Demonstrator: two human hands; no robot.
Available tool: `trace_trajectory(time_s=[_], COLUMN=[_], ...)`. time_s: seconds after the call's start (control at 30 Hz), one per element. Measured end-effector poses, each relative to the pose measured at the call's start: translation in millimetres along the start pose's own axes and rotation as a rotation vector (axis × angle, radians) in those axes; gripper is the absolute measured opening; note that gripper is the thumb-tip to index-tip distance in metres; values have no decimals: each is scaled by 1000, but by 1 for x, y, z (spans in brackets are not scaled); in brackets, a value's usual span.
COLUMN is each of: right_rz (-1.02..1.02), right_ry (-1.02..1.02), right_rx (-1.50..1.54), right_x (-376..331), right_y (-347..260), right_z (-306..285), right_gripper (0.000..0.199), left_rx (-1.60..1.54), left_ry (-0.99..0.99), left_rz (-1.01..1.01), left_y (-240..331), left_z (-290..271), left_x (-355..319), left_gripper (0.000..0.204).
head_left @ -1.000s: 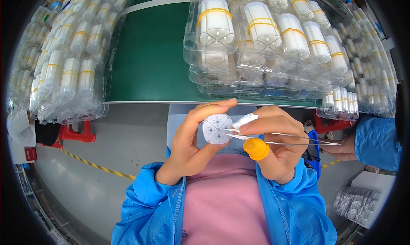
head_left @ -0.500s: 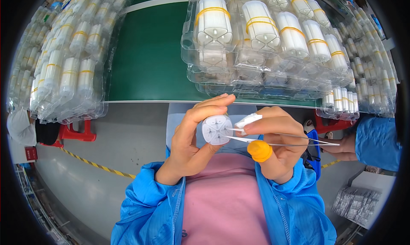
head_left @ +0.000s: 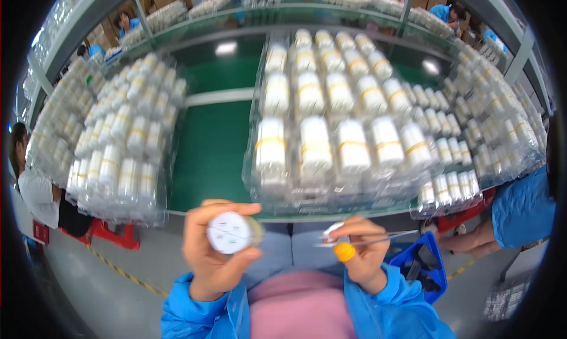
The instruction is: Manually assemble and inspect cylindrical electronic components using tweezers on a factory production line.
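Observation:
My left hand (head_left: 204, 265) is closed round a white cylindrical bundle (head_left: 229, 232), holding it end-on; its round face shows several wedge-shaped sections with small marks. My right hand (head_left: 367, 253) grips metal tweezers (head_left: 391, 237), whose long ends stick out to the right. Their tips are blurred and stand apart from the bundle, over my lap. A small white piece (head_left: 333, 229), too blurred to name, sits at the right fingertips. An orange finger cot (head_left: 344, 252) covers my right thumb.
Ahead on the green table (head_left: 209, 138) stand clear plastic trays (head_left: 295, 194) of white cylinders with yellow bands. More stacks of trays (head_left: 118, 203) rise at left and right. A blue bin (head_left: 434, 268) stands beside my right arm. Co-workers sit at both sides and beyond the table.
The view has tilted up and shows more of the table. My left hand has moved left with the bundle, away from the tweezers, whose tips were at its face before.

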State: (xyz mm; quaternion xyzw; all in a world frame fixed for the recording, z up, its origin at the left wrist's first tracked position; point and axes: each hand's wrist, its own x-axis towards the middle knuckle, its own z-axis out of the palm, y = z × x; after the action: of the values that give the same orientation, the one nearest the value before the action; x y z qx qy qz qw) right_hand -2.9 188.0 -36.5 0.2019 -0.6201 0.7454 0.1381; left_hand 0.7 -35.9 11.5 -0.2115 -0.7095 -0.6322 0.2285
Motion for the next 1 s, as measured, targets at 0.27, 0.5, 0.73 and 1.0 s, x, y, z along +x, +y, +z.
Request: trace_trajectory(time_s=[0.27, 0.5, 0.73, 1.0], right_rz=[34, 76, 189, 247], right_ry=[-148, 19, 182, 226], right_rx=[-20, -36, -47, 34], right_x=[-17, -36, -38, -36], right_y=[22, 30, 19, 25], right_z=[-20, -51, -65, -67], right_gripper=[17, 17, 12, 14], left_rx=[-19, 206, 887, 1401], left_ry=[-2, -93, -360, -541], left_rz=[-11, -378, -250, -387], left_y=[18, -100, -184, -178], left_z=[25, 17, 31, 56], left_x=[157, 307, 364, 354], left_gripper=[45, 45, 48, 68])
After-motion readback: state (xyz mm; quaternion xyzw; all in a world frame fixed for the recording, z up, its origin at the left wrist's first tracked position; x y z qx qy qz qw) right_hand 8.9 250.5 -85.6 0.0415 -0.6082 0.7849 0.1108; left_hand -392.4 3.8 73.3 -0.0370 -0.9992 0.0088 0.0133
